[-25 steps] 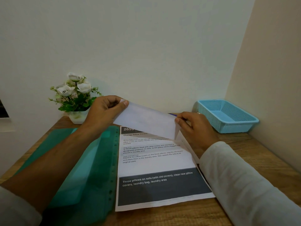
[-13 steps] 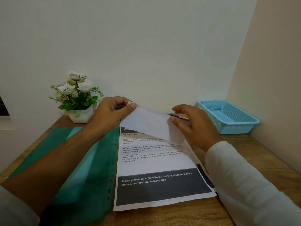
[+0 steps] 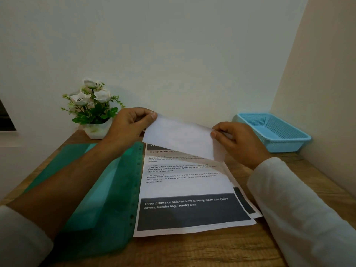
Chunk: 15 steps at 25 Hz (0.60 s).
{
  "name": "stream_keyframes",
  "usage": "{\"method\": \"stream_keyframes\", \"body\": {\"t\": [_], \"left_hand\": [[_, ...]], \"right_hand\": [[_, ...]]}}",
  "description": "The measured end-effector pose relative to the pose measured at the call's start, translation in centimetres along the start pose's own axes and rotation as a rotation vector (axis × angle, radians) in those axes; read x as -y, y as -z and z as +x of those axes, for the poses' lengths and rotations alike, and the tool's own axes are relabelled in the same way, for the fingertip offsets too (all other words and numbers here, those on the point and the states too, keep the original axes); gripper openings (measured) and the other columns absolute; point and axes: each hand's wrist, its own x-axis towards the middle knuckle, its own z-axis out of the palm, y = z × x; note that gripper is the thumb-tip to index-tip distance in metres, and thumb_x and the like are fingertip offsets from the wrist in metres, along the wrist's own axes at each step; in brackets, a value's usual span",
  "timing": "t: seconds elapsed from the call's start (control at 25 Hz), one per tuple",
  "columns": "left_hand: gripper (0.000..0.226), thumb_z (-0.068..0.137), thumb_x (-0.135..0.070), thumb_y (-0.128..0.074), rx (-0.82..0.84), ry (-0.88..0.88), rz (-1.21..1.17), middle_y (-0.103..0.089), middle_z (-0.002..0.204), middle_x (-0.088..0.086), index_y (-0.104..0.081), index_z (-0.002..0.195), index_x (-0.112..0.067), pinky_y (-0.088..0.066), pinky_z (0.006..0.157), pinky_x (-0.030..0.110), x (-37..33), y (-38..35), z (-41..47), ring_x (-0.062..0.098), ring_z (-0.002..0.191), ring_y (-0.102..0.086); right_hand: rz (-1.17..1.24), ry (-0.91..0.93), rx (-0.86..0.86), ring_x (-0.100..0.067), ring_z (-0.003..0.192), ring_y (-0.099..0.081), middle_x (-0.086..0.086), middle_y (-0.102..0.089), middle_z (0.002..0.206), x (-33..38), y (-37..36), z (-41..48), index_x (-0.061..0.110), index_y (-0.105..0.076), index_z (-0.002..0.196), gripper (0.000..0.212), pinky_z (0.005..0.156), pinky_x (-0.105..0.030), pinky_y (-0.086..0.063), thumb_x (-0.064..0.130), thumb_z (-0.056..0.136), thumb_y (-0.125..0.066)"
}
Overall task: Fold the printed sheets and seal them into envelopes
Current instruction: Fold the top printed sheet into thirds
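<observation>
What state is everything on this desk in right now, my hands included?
envelope: held above the sheets, tilted
left hand: pinches the envelope's left end
right hand: pinches its right end
printed sheets: flat, unfolded, stacked slightly askew
green folder: lying flat, left of the sheets
blue basket: upright, nothing visible inside
flower pot: upright

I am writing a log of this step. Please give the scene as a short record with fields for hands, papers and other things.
left hand: pinches the envelope's left end
right hand: pinches its right end
envelope: held above the printed sheets
printed sheets: flat, unfolded, on the table
folder: green, left of the sheets
basket: blue, far right corner
flowers: far left
</observation>
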Motion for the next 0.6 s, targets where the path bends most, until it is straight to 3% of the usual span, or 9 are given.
{"method": "stream_keyframes", "body": {"t": [0.08, 0.2, 0.32, 0.44, 0.6], "left_hand": [[0.017, 0.100, -0.024, -0.061, 0.067, 0.036, 0.184, -0.078, 0.090, 0.008, -0.076, 0.099, -0.015, -0.060, 0.075, 0.038, 1.0, 0.4, 0.1, 0.016, 0.079, -0.072], [0.020, 0.095, -0.040, -0.065, 0.385, 0.093, 0.676, -0.075, 0.105, -0.011, -0.073, 0.108, -0.028, -0.059, 0.085, 0.037, 2.1, 0.8, 0.2, 0.011, 0.097, -0.069], [0.055, 0.090, -0.056, -0.065, 0.673, 0.089, 0.952, -0.061, 0.132, -0.009, -0.058, 0.136, -0.028, -0.049, 0.091, 0.028, 2.0, 0.1, -0.2, 0.010, 0.112, -0.058], [0.075, 0.093, -0.062, -0.055, 0.749, 0.072, 1.026, -0.039, 0.157, -0.005, -0.036, 0.155, -0.025, -0.036, 0.113, 0.033, 2.3, -1.1, -0.6, 0.015, 0.138, -0.040], [0.077, 0.093, -0.067, -0.048, 0.741, 0.066, 1.111, -0.032, 0.161, -0.003, -0.030, 0.157, -0.027, -0.032, 0.118, 0.041, 2.8, -1.9, -0.8, 0.019, 0.143, -0.032]], "right_hand": [[0.062, -0.137, 0.073, -0.006, 0.087, -0.066, 0.009, -0.072, 0.091, -0.7, 0.4, 0.0, 0.018, -0.075, 0.096, 0.014, 0.074, -0.024, -0.050, 0.019, 0.101, -0.062], [-0.172, -0.291, 0.237, -0.016, 0.089, -0.064, 0.006, -0.067, 0.091, -2.6, 0.0, -0.2, 0.022, -0.071, 0.091, 0.012, 0.072, -0.026, -0.047, 0.021, 0.100, -0.063], [-0.332, -0.340, 0.292, -0.014, 0.096, -0.059, 0.010, -0.061, 0.101, -3.3, -0.3, -0.3, 0.024, -0.070, 0.104, 0.008, 0.081, -0.026, -0.048, 0.028, 0.098, -0.066], [-0.382, -0.366, 0.282, -0.012, 0.099, -0.061, 0.010, -0.064, 0.104, -3.3, -0.2, -0.2, 0.029, -0.071, 0.107, 0.012, 0.086, -0.026, -0.050, 0.032, 0.096, -0.069], [-0.433, -0.379, 0.221, -0.014, 0.097, -0.065, 0.007, -0.070, 0.102, -3.7, -0.7, -0.6, 0.027, -0.072, 0.102, 0.009, 0.089, -0.032, -0.054, 0.030, 0.096, -0.067]]}}
